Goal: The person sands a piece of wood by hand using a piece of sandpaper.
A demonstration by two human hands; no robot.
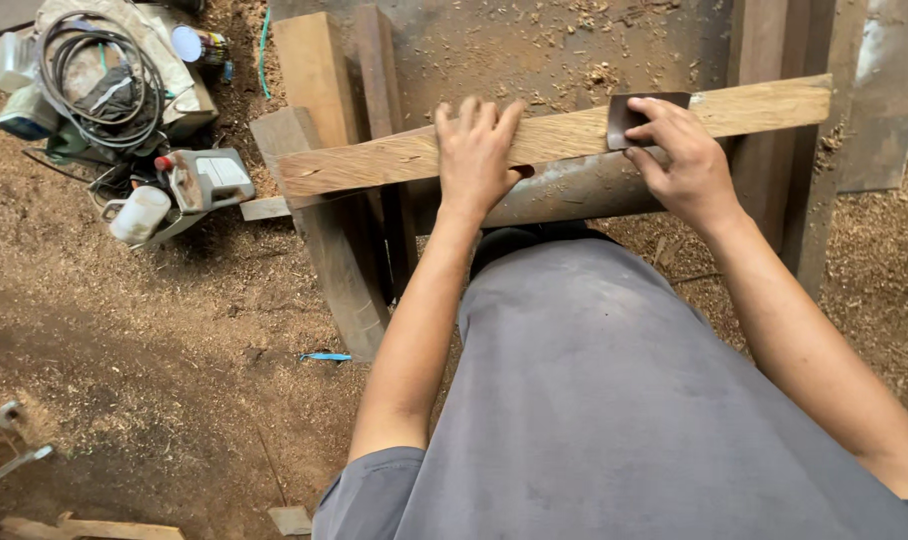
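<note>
My left hand [474, 150] presses flat, fingers spread, on a long wooden plank [554, 135] running nine to three o'clock; my right hand [679, 155], toward three, pinches a dark flat scraper [629, 118] against it

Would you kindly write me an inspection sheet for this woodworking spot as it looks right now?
Surface: wooden trestle carrying the work, dusted with sawdust.
Job's things: long wooden plank lying across it; dark flat scraper on the plank.
Clutter: power tool, white jug, spray can on the ground.
Grips: left hand pressed flat on the plank; right hand holds the scraper.
Cables: coiled cable on a sack.
Surroundings: sawdust-covered floor, timber offcuts.
</note>
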